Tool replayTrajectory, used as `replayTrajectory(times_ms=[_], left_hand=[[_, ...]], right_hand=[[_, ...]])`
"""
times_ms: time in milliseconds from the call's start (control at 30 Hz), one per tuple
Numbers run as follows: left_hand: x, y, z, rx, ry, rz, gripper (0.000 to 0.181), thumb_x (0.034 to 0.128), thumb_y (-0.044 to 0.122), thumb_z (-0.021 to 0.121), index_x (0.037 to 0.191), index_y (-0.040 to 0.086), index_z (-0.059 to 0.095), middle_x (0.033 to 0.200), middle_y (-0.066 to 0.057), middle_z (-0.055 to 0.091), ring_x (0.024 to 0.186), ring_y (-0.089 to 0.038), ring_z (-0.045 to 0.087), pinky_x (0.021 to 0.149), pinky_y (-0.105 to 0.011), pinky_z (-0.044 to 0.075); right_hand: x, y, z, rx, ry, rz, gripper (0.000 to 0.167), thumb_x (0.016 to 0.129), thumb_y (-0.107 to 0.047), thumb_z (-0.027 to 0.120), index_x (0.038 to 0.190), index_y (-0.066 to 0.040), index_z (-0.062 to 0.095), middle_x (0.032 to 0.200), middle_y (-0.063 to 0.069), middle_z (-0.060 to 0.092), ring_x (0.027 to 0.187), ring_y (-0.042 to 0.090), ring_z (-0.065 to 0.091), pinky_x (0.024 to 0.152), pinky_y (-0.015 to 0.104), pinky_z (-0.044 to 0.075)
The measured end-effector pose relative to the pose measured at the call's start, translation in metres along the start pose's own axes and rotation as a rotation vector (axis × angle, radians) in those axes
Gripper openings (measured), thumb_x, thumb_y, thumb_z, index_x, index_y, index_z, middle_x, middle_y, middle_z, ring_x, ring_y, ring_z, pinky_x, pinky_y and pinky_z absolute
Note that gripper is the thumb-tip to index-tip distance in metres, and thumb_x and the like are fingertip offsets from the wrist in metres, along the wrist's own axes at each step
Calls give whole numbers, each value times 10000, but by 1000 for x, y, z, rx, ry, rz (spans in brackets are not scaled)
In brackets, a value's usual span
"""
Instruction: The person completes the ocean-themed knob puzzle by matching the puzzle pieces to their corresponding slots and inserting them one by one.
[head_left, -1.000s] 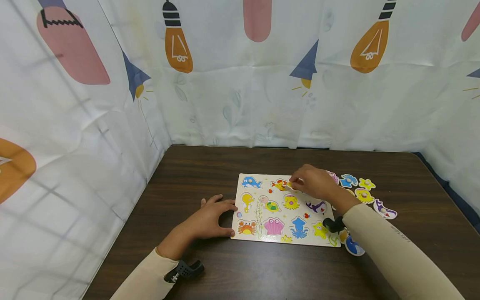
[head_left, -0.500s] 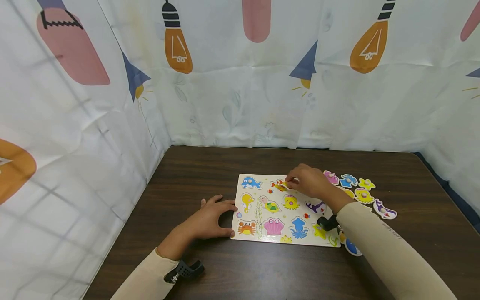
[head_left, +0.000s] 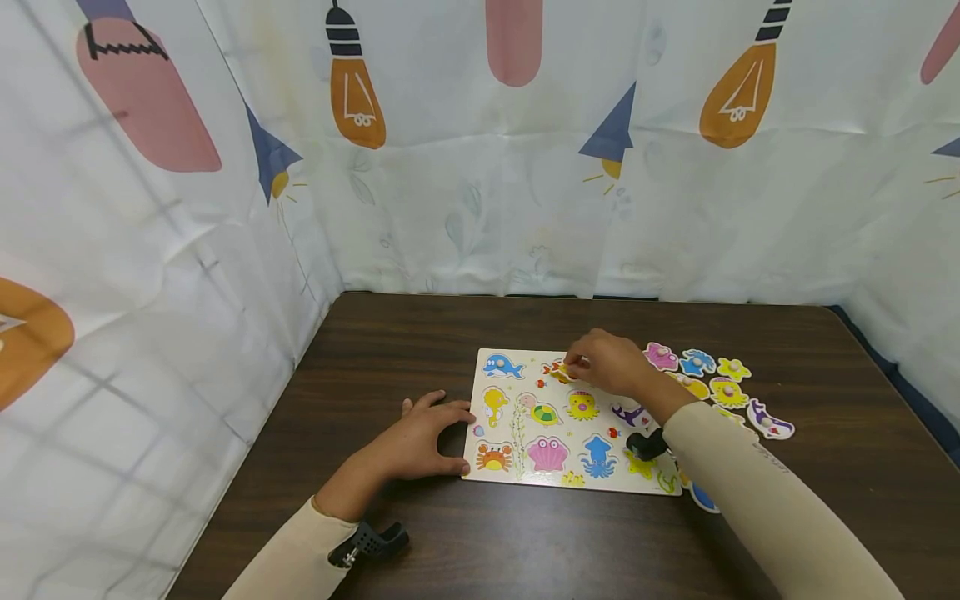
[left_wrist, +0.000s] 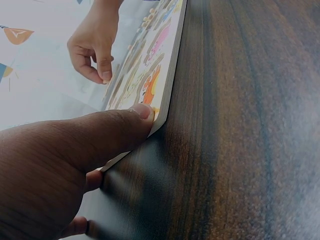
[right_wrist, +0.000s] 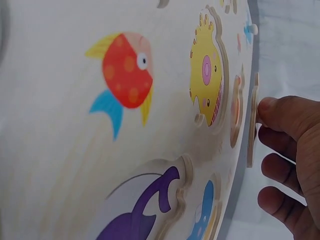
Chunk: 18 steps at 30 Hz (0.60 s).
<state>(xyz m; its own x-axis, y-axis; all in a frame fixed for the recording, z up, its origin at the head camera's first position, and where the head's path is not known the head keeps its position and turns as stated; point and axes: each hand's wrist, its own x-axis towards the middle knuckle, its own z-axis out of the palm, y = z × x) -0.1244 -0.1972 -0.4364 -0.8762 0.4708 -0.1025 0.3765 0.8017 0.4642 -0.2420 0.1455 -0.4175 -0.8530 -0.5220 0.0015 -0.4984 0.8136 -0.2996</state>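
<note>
A white wooden peg puzzle board (head_left: 573,431) with sea-animal recesses lies on the table. My right hand (head_left: 609,363) pinches a thin wooden puzzle piece (right_wrist: 253,122) above the board's top row. In the right wrist view the piece shows edge-on, apart from the board; its picture is turned away. In the head view the fingers are beside the orange fish recess (head_left: 557,372). A blue whale piece (head_left: 502,365) with a knob sits at the top left. My left hand (head_left: 423,437) rests on the board's left edge, thumb on the near-left corner, fingers spread.
Several loose knobbed pieces lie right of the board, among them a pink one (head_left: 662,357), a blue one (head_left: 698,362) and a purple one (head_left: 769,420). Some are partly behind my right sleeve. A printed white curtain (head_left: 465,208) stands along the dark table's (head_left: 420,325) back edge.
My right hand has moved slightly left with the piece, closer to the orange fish recess, uncovering more of the loose pieces. The left hand and the board have stayed still.
</note>
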Motion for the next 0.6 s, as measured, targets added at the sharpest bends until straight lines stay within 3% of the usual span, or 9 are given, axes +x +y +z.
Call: replayTrajectory(times_ms=[600], left_hand=[[1,-1,1,3,8,8,635,775,435,881,1346,269,656,1522,68,513,1496,-412,254,1065,-822,89]], right_hand=[[9,-8,5,-31,-14,-13,51,938,-274,771,979,-249,788,932,-105,678,929,159,558,793,400,527]])
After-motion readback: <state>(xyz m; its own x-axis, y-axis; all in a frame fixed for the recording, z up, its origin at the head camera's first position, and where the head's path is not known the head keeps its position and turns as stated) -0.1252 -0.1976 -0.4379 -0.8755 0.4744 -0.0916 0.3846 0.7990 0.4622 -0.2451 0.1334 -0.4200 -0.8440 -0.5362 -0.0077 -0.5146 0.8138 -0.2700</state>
